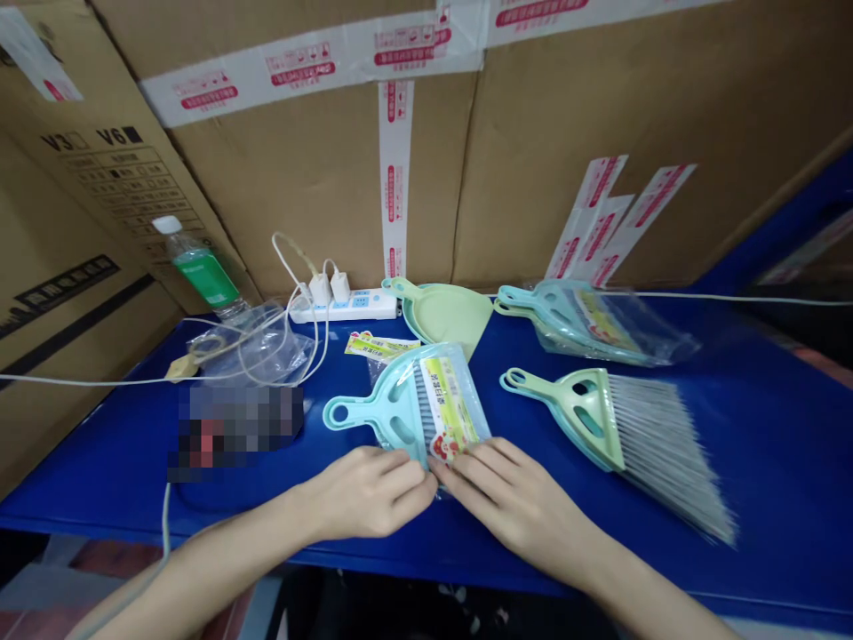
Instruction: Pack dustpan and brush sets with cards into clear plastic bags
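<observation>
A blue brush and dustpan set in a clear plastic bag with a printed label lies on the blue table just in front of me. My left hand and my right hand meet at the bag's near end. Fingertips of both hands pinch the bag's edge beside the label.
A loose green brush lies to the right, a green dustpan behind, and another bagged blue set at the back right. A power strip with cables, a water bottle, empty bags and cardboard boxes stand behind.
</observation>
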The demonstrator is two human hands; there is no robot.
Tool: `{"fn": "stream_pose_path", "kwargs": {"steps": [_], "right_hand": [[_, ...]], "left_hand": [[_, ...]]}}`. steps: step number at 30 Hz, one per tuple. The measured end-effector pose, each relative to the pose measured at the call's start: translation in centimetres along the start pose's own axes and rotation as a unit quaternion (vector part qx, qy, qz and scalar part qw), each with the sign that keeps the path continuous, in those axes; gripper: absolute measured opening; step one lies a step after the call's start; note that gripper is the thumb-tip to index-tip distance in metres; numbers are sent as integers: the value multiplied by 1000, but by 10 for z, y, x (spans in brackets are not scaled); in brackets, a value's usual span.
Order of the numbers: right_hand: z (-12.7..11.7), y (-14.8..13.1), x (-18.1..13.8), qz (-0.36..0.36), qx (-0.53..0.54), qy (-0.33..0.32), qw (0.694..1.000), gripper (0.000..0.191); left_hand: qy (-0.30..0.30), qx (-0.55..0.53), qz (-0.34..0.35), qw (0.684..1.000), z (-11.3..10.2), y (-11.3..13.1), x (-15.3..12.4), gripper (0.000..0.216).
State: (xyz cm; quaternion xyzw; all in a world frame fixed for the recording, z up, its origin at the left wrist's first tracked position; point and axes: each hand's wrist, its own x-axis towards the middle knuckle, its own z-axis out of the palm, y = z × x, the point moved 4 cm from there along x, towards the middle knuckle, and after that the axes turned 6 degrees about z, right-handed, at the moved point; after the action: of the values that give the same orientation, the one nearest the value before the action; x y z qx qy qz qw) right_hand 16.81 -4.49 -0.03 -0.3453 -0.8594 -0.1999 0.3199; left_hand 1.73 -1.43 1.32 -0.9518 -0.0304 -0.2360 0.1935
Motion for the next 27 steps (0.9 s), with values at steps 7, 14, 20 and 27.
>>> {"fn": "stream_pose_path", "kwargs": {"steps": [7, 14, 20, 27], "right_hand": [[-1, -1, 1, 1, -35, -5, 999, 35], [-4, 0, 0, 4, -22, -31, 999, 35], [-8, 1, 1, -1, -1, -34, 999, 39], [-11, 2, 2, 9, 15, -8, 1000, 41]], "left_hand": [[29, -6, -5, 1000, -4, 0, 2, 24], [48, -23, -4, 999, -8, 1, 4, 24], [79, -23, -9, 997, -15, -2, 4, 19], [94, 0, 14, 995, -16, -7, 0, 9]]}}
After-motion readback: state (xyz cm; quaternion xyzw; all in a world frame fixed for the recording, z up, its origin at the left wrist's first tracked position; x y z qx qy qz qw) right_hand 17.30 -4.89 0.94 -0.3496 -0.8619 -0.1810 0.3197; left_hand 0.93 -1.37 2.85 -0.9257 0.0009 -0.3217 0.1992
